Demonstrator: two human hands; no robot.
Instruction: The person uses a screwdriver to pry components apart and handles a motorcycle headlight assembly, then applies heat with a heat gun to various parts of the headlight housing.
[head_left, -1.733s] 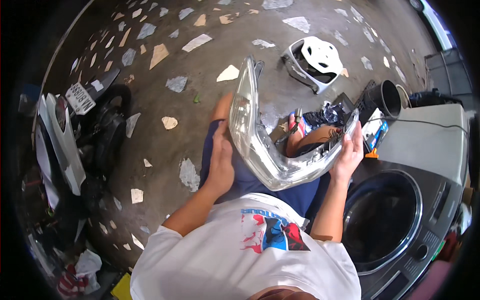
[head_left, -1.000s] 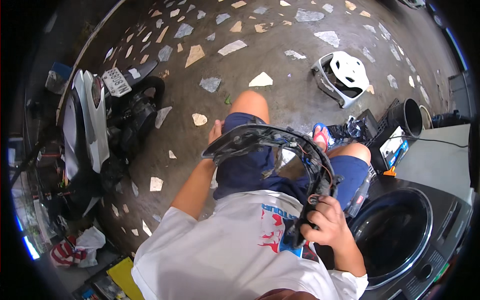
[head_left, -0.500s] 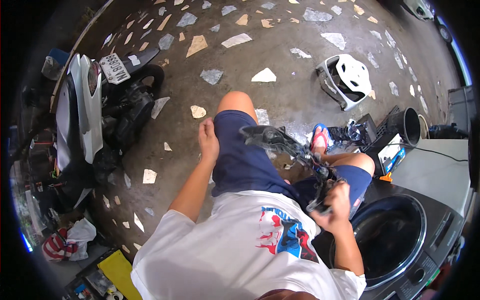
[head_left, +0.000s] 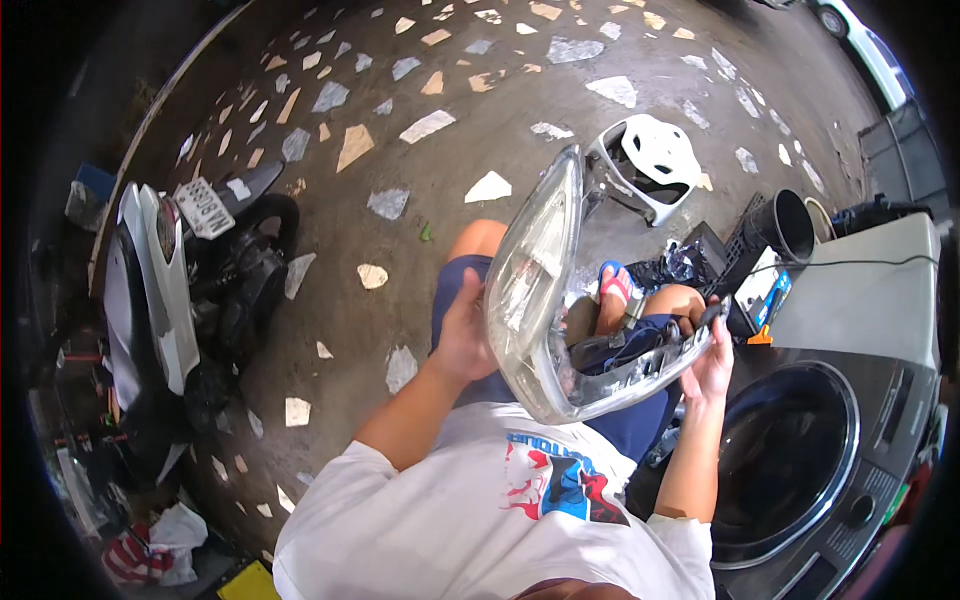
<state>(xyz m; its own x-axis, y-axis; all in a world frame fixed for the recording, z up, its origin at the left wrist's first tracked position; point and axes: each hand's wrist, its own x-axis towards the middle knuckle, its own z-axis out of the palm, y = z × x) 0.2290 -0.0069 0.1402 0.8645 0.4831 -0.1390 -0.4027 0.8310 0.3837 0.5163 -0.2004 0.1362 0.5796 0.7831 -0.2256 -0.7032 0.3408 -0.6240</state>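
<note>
A large V-shaped headlight unit [head_left: 530,290] with a clear lens is held up over my lap, its lens side facing me. My left hand [head_left: 466,335] is closed against the outer edge of its left arm, thumb up, with some fingers hidden behind it. At the far end of its right arm, my right hand [head_left: 708,358] grips the tip between thumb and fingers. Dark wires and fittings show inside the V. Beyond the unit, a white plastic fairing [head_left: 655,160] with oval openings stands on the stone-patched floor.
To my left stands a white-and-black motorbike [head_left: 165,290]. A front-loading washing machine [head_left: 790,450] is close by my right arm. Past it are a black bucket [head_left: 783,228], a small box [head_left: 765,290] and a pale cabinet [head_left: 855,300] with a cable across it.
The headlight unit has turned from its dark back to its clear lens and risen nearer. My left hand has moved from beside my knee onto it; my right hand has shifted up and right.
</note>
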